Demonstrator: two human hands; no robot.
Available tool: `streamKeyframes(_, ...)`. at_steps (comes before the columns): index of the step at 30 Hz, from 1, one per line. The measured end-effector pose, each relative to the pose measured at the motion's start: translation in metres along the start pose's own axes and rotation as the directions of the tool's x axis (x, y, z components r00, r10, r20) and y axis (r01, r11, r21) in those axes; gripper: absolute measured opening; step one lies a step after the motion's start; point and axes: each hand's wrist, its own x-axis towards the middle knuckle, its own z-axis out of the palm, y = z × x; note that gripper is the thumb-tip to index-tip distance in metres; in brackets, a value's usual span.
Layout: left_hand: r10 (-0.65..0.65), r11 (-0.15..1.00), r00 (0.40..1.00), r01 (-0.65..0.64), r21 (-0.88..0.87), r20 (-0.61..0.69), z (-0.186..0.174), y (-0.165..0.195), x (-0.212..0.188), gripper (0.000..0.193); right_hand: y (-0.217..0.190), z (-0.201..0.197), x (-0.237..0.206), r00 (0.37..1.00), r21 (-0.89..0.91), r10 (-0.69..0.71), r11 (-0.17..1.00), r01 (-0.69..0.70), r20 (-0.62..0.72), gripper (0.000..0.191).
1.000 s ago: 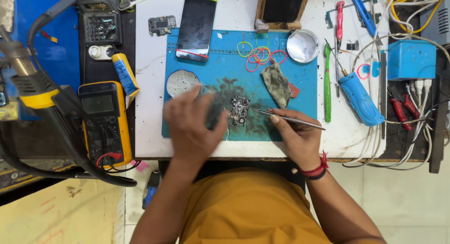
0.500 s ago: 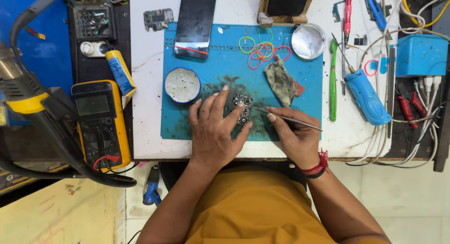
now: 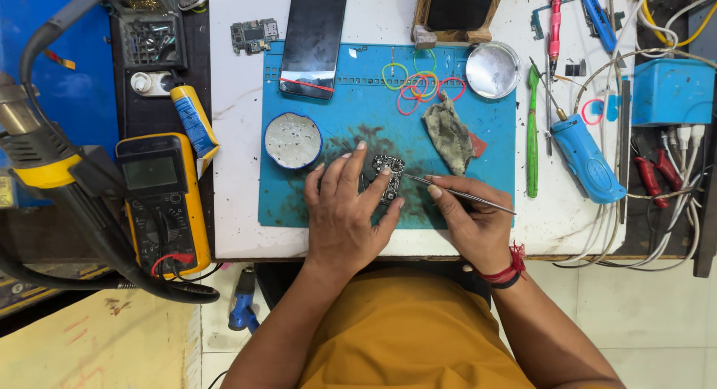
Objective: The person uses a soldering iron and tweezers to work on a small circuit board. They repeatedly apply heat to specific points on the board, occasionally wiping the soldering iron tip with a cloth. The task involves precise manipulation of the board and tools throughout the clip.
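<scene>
My left hand (image 3: 345, 213) lies flat on the blue work mat (image 3: 351, 112), its fingertips pinning a small circuit board (image 3: 388, 174). In my right hand (image 3: 470, 218) is a pair of thin metal tweezers (image 3: 459, 194), held like a pen, with the tip touching the board's right edge. A dirty grey rag (image 3: 448, 139) lies just beyond my right hand, and a round blue-rimmed dish (image 3: 293, 140) sits beyond my left hand.
A dark phone (image 3: 314, 41), coloured rubber bands (image 3: 418, 86) and a round metal lid (image 3: 492, 69) lie at the mat's far side. A yellow multimeter (image 3: 160, 202) and a glue tube (image 3: 193, 121) are at left. A blue rotary tool (image 3: 586, 161), a green pry tool (image 3: 532, 131), screwdrivers and cables fill the right.
My left hand has slid right and closer to the board, uncovering the round dish. The tweezers stay at the board.
</scene>
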Motion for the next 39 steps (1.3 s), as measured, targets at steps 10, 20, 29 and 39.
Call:
streamKeyframes(10, 0.014, 1.000, 1.000, -0.014, 0.000, -0.004, -0.001, 0.000, 0.000, 0.041, -0.007, 0.001, 0.003, 0.997, -0.075, -0.074, 0.994, 0.074, 0.002, 0.015)
streamKeyframes(20, 0.012, 1.000, 1.000, -0.012, 0.009, -0.005, 0.000, 0.000, 0.000, 0.042, -0.008, 0.002, 0.004, 0.998, -0.050, -0.066, 0.997, 0.066, -0.008, 0.013)
streamKeyframes(29, 0.014, 1.000, 1.000, -0.014, 0.011, -0.007, 0.001, -0.001, -0.001, 0.042, -0.004, 0.001, 0.002, 0.999, -0.052, -0.040, 0.998, 0.039, -0.018, 0.013)
streamKeyframes(39, 0.138, 0.988, 0.990, -0.140, -0.062, -0.041, -0.008, 0.003, 0.003, 0.042, -0.009, 0.000, -0.005, 0.956, -0.226, -0.294, 0.932, 0.282, -0.020, 0.020)
